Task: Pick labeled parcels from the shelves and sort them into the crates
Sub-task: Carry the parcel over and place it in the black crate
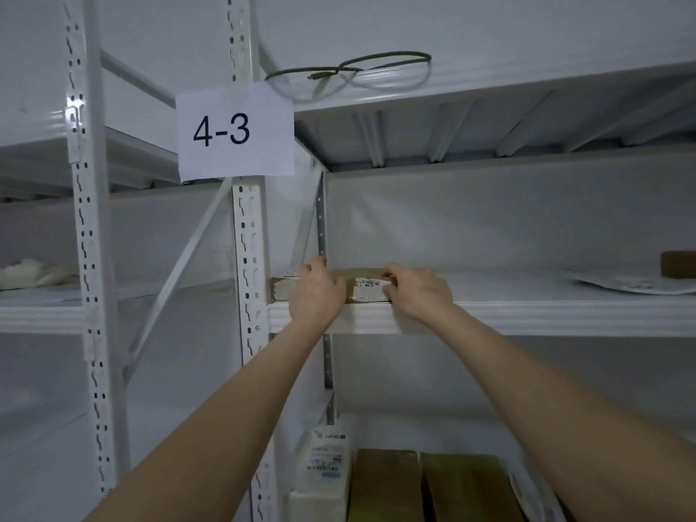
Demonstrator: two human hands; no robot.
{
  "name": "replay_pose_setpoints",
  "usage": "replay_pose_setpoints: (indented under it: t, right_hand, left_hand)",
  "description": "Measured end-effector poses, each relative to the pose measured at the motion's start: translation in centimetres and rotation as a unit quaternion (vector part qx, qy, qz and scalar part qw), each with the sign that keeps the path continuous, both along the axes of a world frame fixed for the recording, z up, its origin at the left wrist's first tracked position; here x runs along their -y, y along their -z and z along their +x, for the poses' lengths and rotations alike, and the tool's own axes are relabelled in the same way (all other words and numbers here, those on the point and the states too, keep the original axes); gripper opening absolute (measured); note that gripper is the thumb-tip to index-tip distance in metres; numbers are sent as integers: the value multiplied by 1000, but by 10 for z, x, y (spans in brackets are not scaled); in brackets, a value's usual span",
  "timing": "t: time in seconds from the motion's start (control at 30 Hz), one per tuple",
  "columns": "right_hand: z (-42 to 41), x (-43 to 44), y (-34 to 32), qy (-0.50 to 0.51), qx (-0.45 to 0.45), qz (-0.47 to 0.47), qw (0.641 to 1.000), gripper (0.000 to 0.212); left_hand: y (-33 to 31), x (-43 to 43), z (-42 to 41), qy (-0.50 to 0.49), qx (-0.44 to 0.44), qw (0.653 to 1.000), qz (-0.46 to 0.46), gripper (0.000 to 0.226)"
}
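There's the white shelf (527, 314): cardboard parcel (367, 288) at its left end, white mailer (632, 285) and brown box (678, 263) far right.

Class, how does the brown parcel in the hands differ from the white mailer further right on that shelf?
The brown parcel is a cardboard box; the white mailer is a flat bag. The left hand and right hand grip the parcel; the mailer lies untouched. Both bear printed labels.
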State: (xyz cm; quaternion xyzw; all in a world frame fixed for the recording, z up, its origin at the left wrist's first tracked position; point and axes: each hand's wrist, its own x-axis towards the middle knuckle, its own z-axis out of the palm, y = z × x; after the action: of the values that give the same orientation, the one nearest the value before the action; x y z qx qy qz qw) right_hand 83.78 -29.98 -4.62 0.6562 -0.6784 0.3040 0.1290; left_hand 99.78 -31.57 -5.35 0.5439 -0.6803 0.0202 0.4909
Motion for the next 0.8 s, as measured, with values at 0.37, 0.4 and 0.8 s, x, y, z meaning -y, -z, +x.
replay_pose_setpoints:
  t: [0.37,0.4,0.8]
  right_hand:
    - [-74,-59,-7,43,147,-48,987,27]
    - [-83,-67,-7,45,171,-55,983,24]
    - [-144,-139,35,-28,432,48,900,47]
  left_hand:
    - [-13,-14,-57,107,-169,972,126,53]
    - [-13,-18,-64,115,-175,968,136,53]
    - [25,-86,-125,148,-138,961,191,49]
